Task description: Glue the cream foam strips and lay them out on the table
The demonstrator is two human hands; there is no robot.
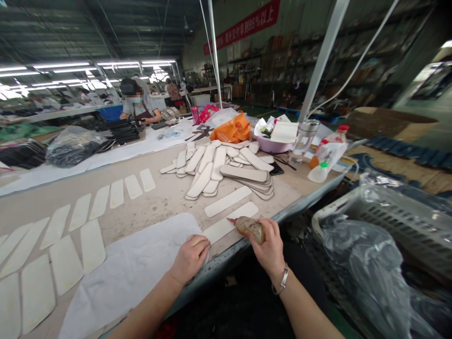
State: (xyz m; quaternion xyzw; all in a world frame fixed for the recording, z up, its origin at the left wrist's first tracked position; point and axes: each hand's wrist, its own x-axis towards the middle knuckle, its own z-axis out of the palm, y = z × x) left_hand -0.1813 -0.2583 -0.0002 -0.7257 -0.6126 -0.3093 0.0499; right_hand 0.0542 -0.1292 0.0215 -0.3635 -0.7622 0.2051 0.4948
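Note:
My right hand [266,242] is wrapped round a stained brownish bottle [250,228], whose red tip points left over a pale rounded strip [231,221]. Closed fingers of my left hand [192,256] rest at the strip's left end, by the edge of a white cloth [141,263]; what they pinch, if anything, is hidden. A second pale strip [228,201] lies just beyond. Behind it is a heap of similar strips [208,165], with a neat stack [247,174] at its right. More pale pieces [67,261] lie in rows at the left.
An orange bag [231,128], a purple bowl [273,143], a clear cup [304,141] and a small green-capped bottle [318,173] stand at the back right. Right of the table edge is a white crate [406,202] with plastic. A person [139,106] sits across the table.

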